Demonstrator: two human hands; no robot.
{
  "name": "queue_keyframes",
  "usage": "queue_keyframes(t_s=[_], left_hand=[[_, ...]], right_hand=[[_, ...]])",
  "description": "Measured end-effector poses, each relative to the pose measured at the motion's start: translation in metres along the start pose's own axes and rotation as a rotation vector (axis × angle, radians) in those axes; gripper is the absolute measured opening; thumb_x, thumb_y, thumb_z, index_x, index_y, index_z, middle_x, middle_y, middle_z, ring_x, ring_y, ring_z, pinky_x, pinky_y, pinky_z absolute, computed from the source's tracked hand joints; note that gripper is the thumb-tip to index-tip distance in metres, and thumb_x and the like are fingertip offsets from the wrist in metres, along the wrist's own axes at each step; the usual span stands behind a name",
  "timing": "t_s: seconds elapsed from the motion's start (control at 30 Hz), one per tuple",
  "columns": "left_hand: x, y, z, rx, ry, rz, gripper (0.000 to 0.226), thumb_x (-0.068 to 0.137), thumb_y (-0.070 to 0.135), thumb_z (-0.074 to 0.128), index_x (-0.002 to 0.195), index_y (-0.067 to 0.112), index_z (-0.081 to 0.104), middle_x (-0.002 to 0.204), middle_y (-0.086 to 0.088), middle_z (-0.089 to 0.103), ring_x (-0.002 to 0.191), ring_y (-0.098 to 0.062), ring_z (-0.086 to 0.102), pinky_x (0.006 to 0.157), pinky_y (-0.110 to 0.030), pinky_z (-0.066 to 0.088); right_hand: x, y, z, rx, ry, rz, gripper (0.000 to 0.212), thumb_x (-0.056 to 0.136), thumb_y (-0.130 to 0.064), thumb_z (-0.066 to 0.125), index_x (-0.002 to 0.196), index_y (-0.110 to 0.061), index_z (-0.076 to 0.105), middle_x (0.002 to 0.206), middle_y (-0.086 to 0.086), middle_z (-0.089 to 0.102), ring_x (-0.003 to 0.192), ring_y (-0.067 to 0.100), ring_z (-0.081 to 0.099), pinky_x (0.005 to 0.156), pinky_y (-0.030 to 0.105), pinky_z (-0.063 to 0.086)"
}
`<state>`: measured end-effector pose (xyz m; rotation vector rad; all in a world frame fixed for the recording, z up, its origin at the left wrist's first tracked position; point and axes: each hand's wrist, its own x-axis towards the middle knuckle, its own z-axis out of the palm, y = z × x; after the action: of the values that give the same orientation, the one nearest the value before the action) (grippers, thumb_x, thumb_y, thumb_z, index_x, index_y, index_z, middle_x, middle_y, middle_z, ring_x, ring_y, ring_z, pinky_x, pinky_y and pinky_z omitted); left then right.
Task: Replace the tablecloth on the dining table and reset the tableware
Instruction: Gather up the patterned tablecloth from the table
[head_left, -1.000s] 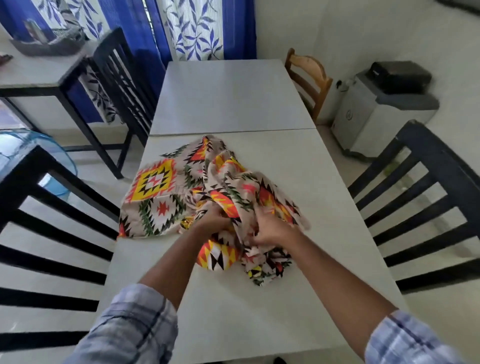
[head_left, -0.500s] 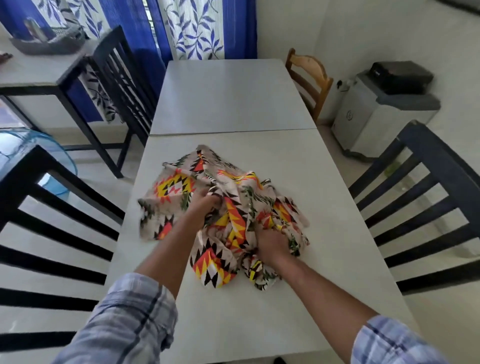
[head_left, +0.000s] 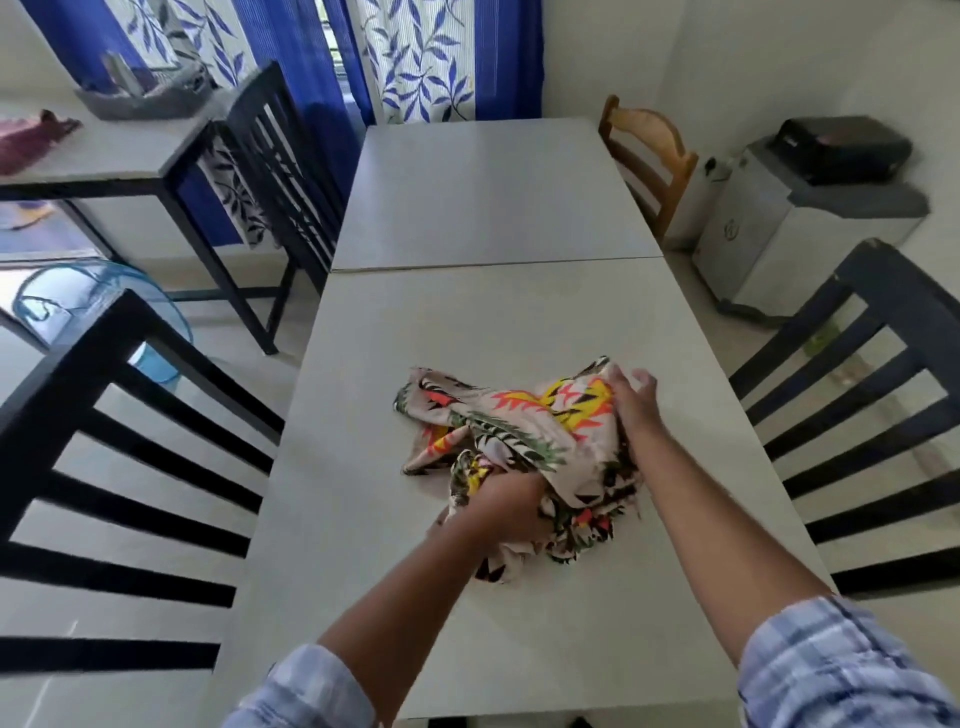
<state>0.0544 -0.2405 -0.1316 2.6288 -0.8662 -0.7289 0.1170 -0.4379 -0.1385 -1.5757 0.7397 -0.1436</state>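
Here the crumpled tablecloth (head_left: 519, 415) is gripped at the middle of the table (head_left: 493, 322) by the left hand (head_left: 506, 501) and the right hand (head_left: 631, 402), fingers curled into it.

Beige tablecloth (head_left: 524, 426) with orange-yellow-black geometric print, pale grey table (head_left: 488, 208), blue leaf-print curtains (head_left: 415, 57), black chairs (head_left: 104, 467)

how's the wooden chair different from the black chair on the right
The wooden chair is light brown with an arched top rail; the black chair has straight horizontal slats. The wooden chair stands farther back, the black chair nearer. Both sit right of the dining table.
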Motion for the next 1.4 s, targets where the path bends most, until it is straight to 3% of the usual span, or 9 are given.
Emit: queue_keyframes(t_s=[0.1,0.27,0.37,0.5,0.67,0.8,1.07,1.2,1.4], left_hand=[[-0.007,0.002,0.015,0.106,-0.038,0.042,0.049,0.081,0.026,0.063,0.128,0.014,0.053,0.121,-0.013,0.063,0.110,-0.032,0.059,0.088,-0.033,0.048],[-0.016,-0.054,0.002,-0.301,0.239,0.000,0.055,0.069,0.006,0.069,0.122,0.009,0.058,0.120,-0.010,0.062,0.113,-0.028,0.057,0.088,-0.015,0.036],[-0.021,-0.077,-0.010,-0.209,0.489,-0.017,0.103,0.066,0.010,0.070,0.150,0.023,0.011,0.146,-0.016,0.026,0.132,-0.036,0.028,0.109,-0.040,0.029],[-0.002,-0.081,-0.034,0.286,0.120,-0.043,0.136,0.059,0.044,0.085,0.149,0.031,-0.017,0.154,-0.007,-0.031,0.141,-0.035,-0.028,0.109,-0.063,-0.002],[0.006,-0.073,-0.006,0.070,-0.212,-0.098,0.132,0.060,0.048,0.084,0.152,0.017,-0.005,0.161,-0.009,-0.002,0.146,-0.033,-0.010,0.116,-0.061,0.003],[-0.027,-0.070,0.034,-0.329,0.145,-0.146,0.103,0.062,0.048,0.079,0.142,0.015,0.024,0.136,-0.012,0.047,0.125,-0.033,0.046,0.101,-0.047,0.042],[-0.070,-0.045,0.059,-1.456,0.423,-0.500,0.095,0.048,0.034,0.084,0.131,0.016,0.040,0.117,-0.010,0.063,0.101,-0.028,0.064,0.064,-0.026,0.054],[-0.091,-0.050,0.053,-1.804,0.457,-0.687,0.061,0.063,0.024,0.077,0.117,0.003,0.059,0.103,-0.020,0.068,0.087,-0.033,0.068,0.066,-0.038,0.060],[-0.139,-0.043,0.004,-1.821,0.485,-0.432,0.039,0.084,0.026,0.062,0.121,0.011,0.058,0.102,-0.020,0.069,0.084,-0.029,0.070,0.066,-0.039,0.059]], right_hand=[[-0.021,-0.012,0.020,-0.546,-0.378,-0.148,0.101,0.078,-0.042,0.075,0.152,-0.023,0.009,0.143,0.002,0.036,0.133,0.018,0.035,0.111,0.033,0.027],[-0.053,0.004,0.037,-0.860,-0.442,-0.320,0.088,0.073,-0.047,0.077,0.145,-0.019,0.034,0.138,0.011,0.051,0.122,0.028,0.052,0.097,0.032,0.043],[-0.069,0.012,0.020,-0.795,-0.459,-0.347,0.070,0.078,-0.034,0.076,0.134,-0.008,0.045,0.133,0.013,0.050,0.123,0.028,0.050,0.101,0.033,0.042],[-0.088,0.029,0.002,-0.872,-0.634,-0.239,0.096,0.074,-0.037,0.079,0.148,-0.017,0.022,0.151,0.006,0.025,0.138,0.023,0.031,0.116,0.035,0.025],[-0.082,0.046,-0.022,-1.259,-0.532,-0.170,0.120,0.062,-0.057,0.079,0.151,-0.030,0.004,0.158,0.003,0.000,0.147,0.028,0.002,0.118,0.050,0.015],[-0.096,0.070,-0.028,-1.099,-0.366,-0.057,0.122,0.062,-0.057,0.080,0.151,-0.037,0.000,0.159,0.007,0.001,0.146,0.032,0.012,0.117,0.047,0.022],[-0.143,0.101,0.005,-0.327,-0.103,0.182,0.104,0.045,-0.080,0.072,0.132,-0.027,0.051,0.129,0.002,0.061,0.115,0.025,0.059,0.097,0.040,0.048],[-0.194,0.085,0.047,-0.292,-0.323,0.062,0.095,0.066,-0.063,0.069,0.144,-0.018,0.037,0.137,0.003,0.051,0.125,0.022,0.050,0.101,0.037,0.046],[-0.240,0.056,0.070,-0.393,-0.612,-0.190,0.098,0.057,-0.030,0.091,0.137,-0.016,0.037,0.132,-0.002,0.052,0.130,0.015,0.045,0.111,0.033,0.035]])
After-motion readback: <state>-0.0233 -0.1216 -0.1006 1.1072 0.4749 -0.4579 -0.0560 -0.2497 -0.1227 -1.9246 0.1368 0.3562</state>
